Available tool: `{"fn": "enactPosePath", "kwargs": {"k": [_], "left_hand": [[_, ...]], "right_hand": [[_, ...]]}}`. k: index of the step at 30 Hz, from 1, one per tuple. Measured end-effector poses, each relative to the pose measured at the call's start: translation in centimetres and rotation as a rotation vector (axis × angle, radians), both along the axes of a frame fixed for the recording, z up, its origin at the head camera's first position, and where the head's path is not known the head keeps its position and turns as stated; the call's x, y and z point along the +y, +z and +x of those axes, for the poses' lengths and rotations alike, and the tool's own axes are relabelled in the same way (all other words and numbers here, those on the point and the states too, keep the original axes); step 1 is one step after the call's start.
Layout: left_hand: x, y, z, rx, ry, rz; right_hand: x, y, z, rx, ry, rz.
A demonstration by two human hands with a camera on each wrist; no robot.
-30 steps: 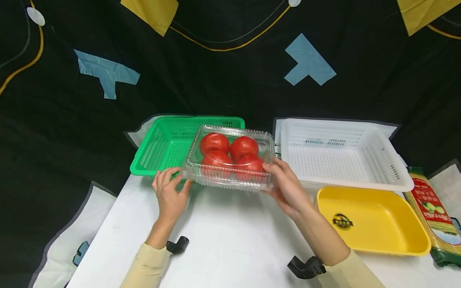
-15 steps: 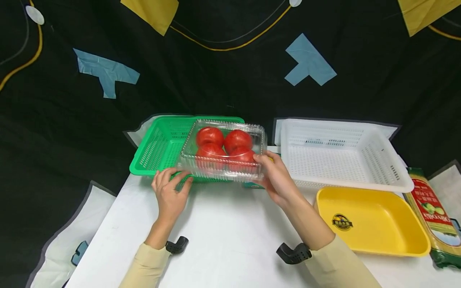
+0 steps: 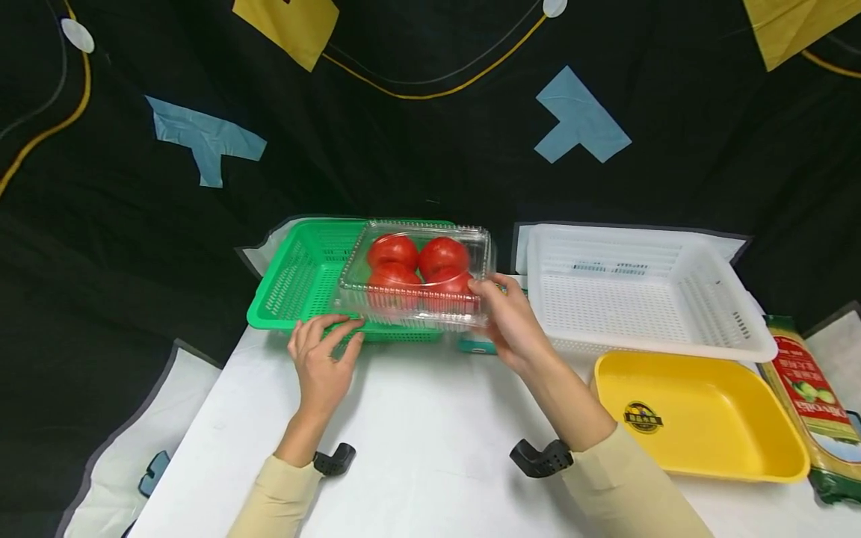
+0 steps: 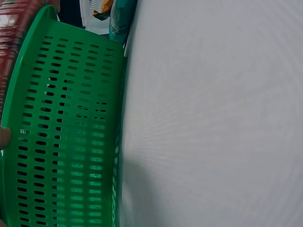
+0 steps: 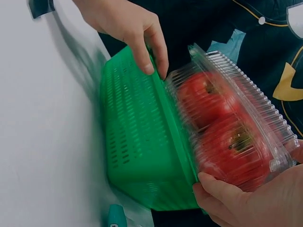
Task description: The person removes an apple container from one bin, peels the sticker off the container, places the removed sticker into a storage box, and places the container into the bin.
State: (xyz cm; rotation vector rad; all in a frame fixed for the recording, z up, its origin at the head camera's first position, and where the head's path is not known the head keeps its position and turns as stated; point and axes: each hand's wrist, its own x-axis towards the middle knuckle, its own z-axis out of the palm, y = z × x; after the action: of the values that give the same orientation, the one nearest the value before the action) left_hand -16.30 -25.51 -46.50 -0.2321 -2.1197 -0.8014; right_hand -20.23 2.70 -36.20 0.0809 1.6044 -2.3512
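Several red tomatoes lie inside a clear plastic clamshell box with its lid down. My right hand holds the box by its right end, thumb on the lid side and fingers below. The box sits over the right part of a green slotted basket, slightly tilted and near the basket's rim in the right wrist view. My left hand grips the basket's front rim, with the thumb outside, as the right wrist view shows. Only a thumb tip appears at the left wrist view's edge.
A white slotted basket stands to the right, with a yellow tray before it. A red and gold bag lies at the far right. A teal object lies beside the green basket. Dark cloth hangs behind the white table.
The right hand has carried the box of tomatoes leftward and a little back, farther over the green basket. The left hand has hardly moved and is now on the basket's rim.
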Motion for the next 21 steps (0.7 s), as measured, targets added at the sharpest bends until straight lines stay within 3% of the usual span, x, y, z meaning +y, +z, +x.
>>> {"fn": "enactPosePath", "kwargs": {"k": [5, 12, 21], "left_hand": [[0.1, -0.1, -0.2, 0.008, -0.002, 0.009], [0.1, -0.2, -0.1, 0.000, -0.003, 0.004], [0.0, -0.4, -0.3, 0.033, -0.007, 0.027]], "right_hand": [[-0.1, 0.6, -0.3, 0.005, -0.002, 0.018], [-1.3, 1.3, -1.0, 0.003, 0.010, -0.035], [-3.0, 1.9, -1.6, 0.003, 0.038, 0.018]]}}
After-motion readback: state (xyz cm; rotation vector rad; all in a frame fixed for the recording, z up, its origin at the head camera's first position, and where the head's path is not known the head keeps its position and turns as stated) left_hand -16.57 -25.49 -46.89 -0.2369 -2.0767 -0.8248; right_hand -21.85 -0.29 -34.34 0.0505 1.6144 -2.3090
